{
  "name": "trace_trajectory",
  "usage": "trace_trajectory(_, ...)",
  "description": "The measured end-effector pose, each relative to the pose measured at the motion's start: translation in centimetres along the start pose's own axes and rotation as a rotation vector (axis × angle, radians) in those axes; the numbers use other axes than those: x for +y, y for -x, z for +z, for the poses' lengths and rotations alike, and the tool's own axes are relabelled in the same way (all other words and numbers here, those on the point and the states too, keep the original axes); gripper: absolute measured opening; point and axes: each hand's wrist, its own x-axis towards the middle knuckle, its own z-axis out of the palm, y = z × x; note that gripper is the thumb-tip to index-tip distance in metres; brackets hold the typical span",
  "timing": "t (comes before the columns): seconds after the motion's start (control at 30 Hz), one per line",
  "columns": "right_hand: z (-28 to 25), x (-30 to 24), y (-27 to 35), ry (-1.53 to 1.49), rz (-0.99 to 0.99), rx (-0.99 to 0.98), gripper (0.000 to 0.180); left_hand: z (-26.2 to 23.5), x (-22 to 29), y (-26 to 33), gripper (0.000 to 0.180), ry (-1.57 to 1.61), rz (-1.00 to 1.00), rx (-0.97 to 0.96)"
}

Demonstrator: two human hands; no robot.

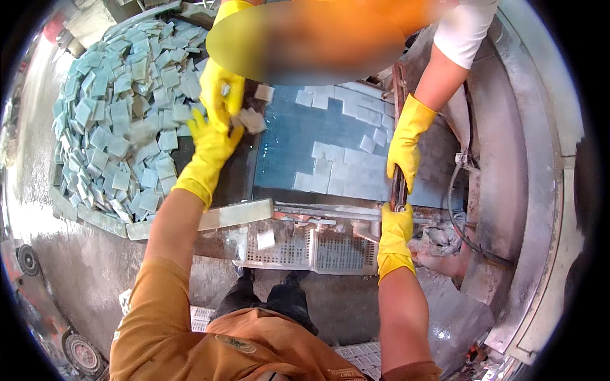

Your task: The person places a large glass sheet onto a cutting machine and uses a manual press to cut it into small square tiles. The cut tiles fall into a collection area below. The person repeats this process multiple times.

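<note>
While left hand nears tile | right hand grips frame-edge bar

A small pale square tile sits tilted, upper middle of the frame, at the left edge of a wet blue board. A dark metal bar stands upright at the board's right edge, right of centre.

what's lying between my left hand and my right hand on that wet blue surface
In the head view, pale square tiles lie on the blue surface between your left hand and right hand.
</note>
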Motion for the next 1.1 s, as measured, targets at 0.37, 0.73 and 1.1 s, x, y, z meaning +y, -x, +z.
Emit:
trace_trajectory(0.37, -1.2, -1.5, 1.1, -0.029, 0.05, -0.064, 0.048, -3.3, -6.4, 4.4, 0.088, -0.437, -0.129, -0.03)
trace_trajectory(0.73, -0.2, 0.0, 0.4, 0.035, 0.024, 0.038, 0.057, 5.2, 13.0, 1.7, 0.096, -0.107, -0.124, -0.12)
trace_trajectory(1.1, -0.5, -0.7, 0.7, 0.063, 0.02, 0.005, 0.058, 3.4, 21.0, 0.0, 0.058, 0.313, 0.297, -0.067)
